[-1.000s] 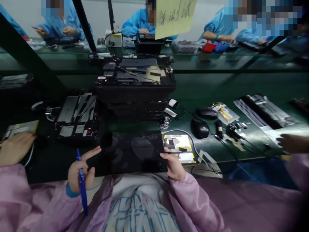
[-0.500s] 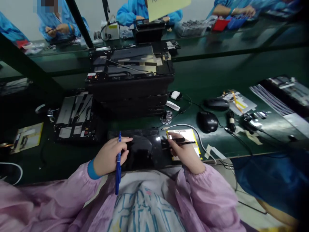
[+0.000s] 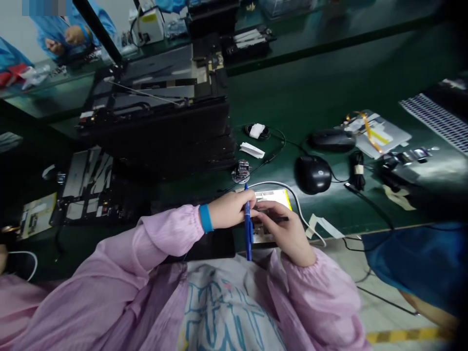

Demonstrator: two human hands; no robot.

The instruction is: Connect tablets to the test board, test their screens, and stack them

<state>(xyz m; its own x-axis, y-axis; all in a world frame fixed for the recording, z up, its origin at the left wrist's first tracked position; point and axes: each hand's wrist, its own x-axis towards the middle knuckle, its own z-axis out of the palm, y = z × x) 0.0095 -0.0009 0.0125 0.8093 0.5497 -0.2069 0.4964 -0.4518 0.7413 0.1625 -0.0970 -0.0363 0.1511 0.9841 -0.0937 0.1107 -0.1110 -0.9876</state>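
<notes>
My left hand (image 3: pixel 232 208) reaches across to the right, its fingers closed around a blue pen (image 3: pixel 248 234) that points down toward me. Close beside it, fingertips nearly meeting, my right hand (image 3: pixel 287 226) is closed on a thin black tool (image 3: pixel 282 219), mostly hidden by the fingers. Both hands are over a flat white panel (image 3: pixel 276 196) with a yellow edge, which lies on the bench. A flat black panel (image 3: pixel 212 246) is partly covered by my left forearm.
A tall stack of black laptop parts (image 3: pixel 164 131) stands behind my left arm. Two black mice, one here (image 3: pixel 313 174), sit to the right with cables. A white cable (image 3: pixel 298 207) curves around the panel. Nearby is a small metal counter (image 3: pixel 242 170). A co-worker's hands (image 3: pixel 75 35) work across the bench.
My left hand, with the pen, has moved right from the black panel to beside my right hand. My right hand stays over the white panel. The view has shifted right and down.
</notes>
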